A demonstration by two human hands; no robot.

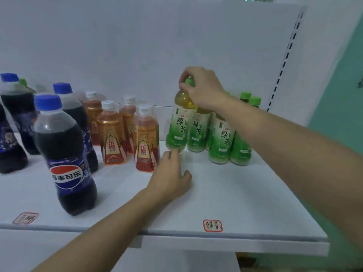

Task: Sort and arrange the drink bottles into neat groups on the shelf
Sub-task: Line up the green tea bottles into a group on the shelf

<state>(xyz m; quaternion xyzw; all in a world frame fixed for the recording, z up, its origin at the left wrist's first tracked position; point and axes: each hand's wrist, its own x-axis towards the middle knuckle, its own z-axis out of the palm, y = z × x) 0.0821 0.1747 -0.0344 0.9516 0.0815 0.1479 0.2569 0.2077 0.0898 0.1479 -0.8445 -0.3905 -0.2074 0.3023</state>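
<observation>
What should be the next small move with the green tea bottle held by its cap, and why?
Probably set it upright beside the other green tea bottles. The right hand grips the cap of the tilted green tea bottle, its base near the left hand fingertips, right beside that group.

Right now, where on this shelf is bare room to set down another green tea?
Bare shelf lies in front of the green tea group, behind the right-hand label. Left is crowded: orange bottles, cola bottles.
</observation>
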